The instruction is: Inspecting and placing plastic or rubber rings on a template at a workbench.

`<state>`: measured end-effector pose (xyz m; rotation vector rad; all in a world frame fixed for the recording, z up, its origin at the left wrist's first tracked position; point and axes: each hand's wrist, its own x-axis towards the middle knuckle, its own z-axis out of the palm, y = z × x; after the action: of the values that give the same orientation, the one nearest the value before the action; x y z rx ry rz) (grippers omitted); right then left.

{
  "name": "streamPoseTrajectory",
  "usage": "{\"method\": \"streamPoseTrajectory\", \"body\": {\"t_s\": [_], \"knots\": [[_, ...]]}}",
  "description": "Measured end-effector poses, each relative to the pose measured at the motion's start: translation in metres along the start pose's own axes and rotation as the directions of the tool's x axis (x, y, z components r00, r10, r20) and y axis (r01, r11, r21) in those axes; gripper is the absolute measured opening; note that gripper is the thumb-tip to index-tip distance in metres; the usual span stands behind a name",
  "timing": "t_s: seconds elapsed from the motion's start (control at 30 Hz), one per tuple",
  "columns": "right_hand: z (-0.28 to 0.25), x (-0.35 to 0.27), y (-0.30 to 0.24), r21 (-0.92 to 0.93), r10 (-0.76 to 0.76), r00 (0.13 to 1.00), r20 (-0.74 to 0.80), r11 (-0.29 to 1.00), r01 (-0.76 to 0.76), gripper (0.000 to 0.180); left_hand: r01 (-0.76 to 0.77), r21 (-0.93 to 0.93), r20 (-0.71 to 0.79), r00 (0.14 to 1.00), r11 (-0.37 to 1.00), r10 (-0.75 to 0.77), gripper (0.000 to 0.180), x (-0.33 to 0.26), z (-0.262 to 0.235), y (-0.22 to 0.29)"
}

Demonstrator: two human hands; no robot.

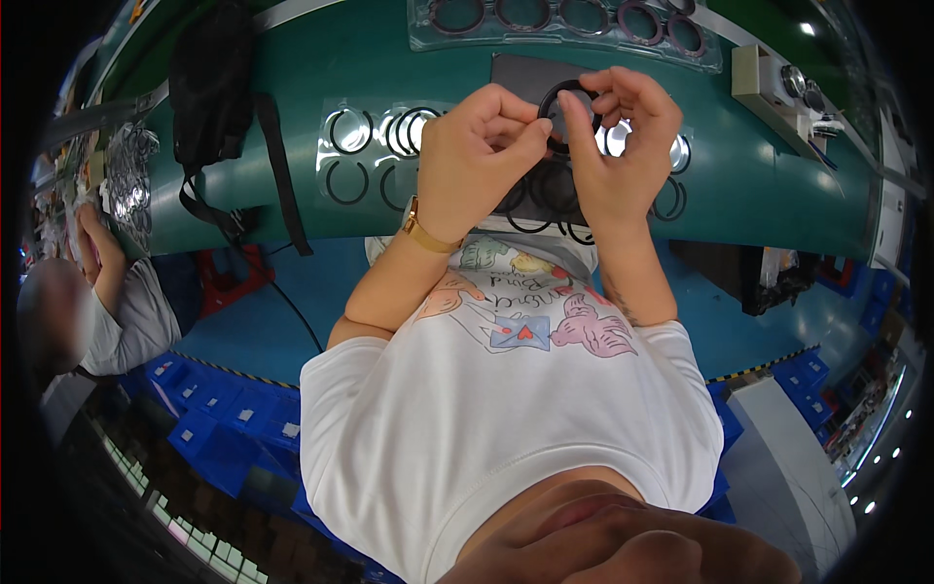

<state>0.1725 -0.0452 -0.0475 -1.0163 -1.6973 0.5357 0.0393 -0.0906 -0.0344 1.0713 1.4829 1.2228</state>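
Observation:
Above the green table, my two hands meet at a round black ring (561, 86). My left hand (479, 161) is closed in a pinch at the ring's left edge. Thumb and fingers of my right hand (628, 146) grip the ring from its right side, fingertips curled over the upper edge. Beneath them lies a dark grey mat (516, 70), partly covered by my hands, with more black rings (530, 226) near the table's front edge. Thin open black rings (347, 182) rest on shiny clear sheets to the left; others show right of my right hand.
A clear plastic tray (423, 39) of dark rings stands at the far edge. At right is an open pale box (747, 78) with small round parts. A black bag (209, 97) with straps lies left. Another person (136, 311) sits further left, near bundled metallic-looking parts (128, 180).

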Motion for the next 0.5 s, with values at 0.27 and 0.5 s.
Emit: {"method": "streamPoseTrajectory", "body": {"t_s": [0.27, 0.5], "knots": [[-0.025, 0.002, 0.009, 0.574, 0.572, 0.650, 0.500, 0.343, -0.743, 0.024, 0.202, -0.399, 0.143, 0.977, 0.894, -0.156, 0.013, 0.005, -0.012, -0.001], [-0.028, -0.004, 0.002, 0.567, 0.510, 0.725, 0.464, 0.457, -0.685, 0.016, 0.149, -0.370, 0.117, 0.987, 0.917, -0.113, 0.012, 0.012, -0.017, -0.005]]}}
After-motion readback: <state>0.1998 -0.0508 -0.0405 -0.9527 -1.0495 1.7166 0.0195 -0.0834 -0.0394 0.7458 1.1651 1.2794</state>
